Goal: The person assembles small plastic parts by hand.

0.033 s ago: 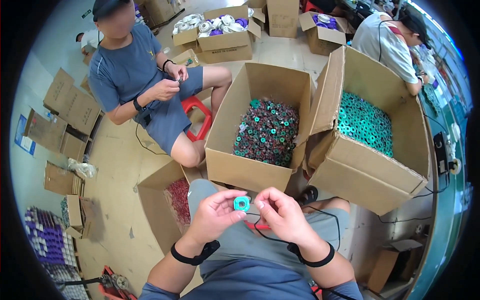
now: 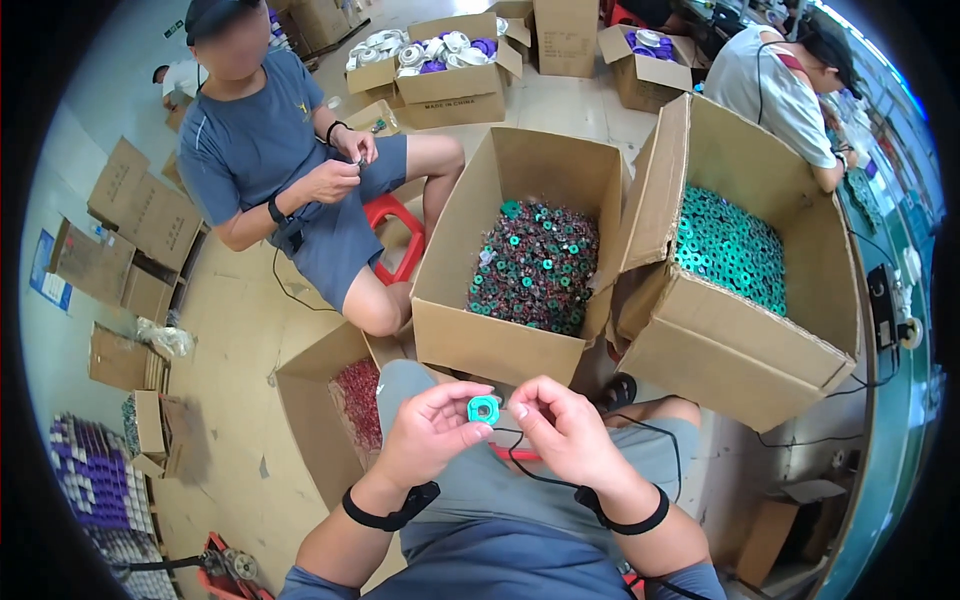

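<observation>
Between the thumb and fingers of my left hand (image 2: pixel 425 432) is a small green ring-shaped part (image 2: pixel 483 409) with a dark hole in its middle. It is held up above my lap, its hole facing me. Close to its right side is my right hand (image 2: pixel 556 425), thumb and fingertips pinched together. Whatever the right fingertips hold, if anything, is too small to make out. A gap separates them from the green part. Just beyond my hands stands an open cardboard box (image 2: pixel 497 337) with a heap of mixed green and dark red small parts (image 2: pixel 535 265).
A second carton (image 2: pixel 735 355) at the right holds green ring parts (image 2: pixel 728 250). Left of my knees, a low box (image 2: pixel 310 390) contains red pieces (image 2: pixel 358 400). A co-worker (image 2: pixel 270 150) sits on a red stool (image 2: pixel 400 245), both hands together. Another person (image 2: pixel 770 90) leans over the right-hand bench.
</observation>
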Demonstrator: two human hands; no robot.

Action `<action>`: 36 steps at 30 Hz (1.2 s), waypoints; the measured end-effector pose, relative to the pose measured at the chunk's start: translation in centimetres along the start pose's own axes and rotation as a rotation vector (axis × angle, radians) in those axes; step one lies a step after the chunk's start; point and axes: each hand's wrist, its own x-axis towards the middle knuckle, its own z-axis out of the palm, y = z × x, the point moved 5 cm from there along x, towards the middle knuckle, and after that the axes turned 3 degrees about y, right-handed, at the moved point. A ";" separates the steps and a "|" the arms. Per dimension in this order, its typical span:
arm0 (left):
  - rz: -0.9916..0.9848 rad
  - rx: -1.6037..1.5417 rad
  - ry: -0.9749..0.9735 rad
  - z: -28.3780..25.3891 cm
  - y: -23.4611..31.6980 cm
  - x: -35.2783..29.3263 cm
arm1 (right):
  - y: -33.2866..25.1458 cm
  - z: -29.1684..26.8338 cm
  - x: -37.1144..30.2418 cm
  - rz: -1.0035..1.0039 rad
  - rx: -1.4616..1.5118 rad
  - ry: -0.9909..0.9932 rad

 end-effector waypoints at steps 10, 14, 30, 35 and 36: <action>0.212 0.620 -0.030 -0.5 1.7 0.5 | -2.4 0.4 1.1 -0.172 -0.290 -0.083; 0.209 0.597 -0.089 -1.2 0.5 0.8 | -2.3 0.4 1.3 -0.150 -0.312 -0.057; 0.123 0.200 0.021 -2.3 -3.3 0.9 | -0.8 1.4 2.5 -0.038 -0.249 0.005; 0.206 0.424 0.018 -2.4 -1.8 1.1 | -0.7 1.2 2.6 0.058 -0.241 -0.069; 0.219 0.527 0.004 -2.6 -1.5 1.2 | -0.9 1.3 2.6 -0.053 -0.290 -0.066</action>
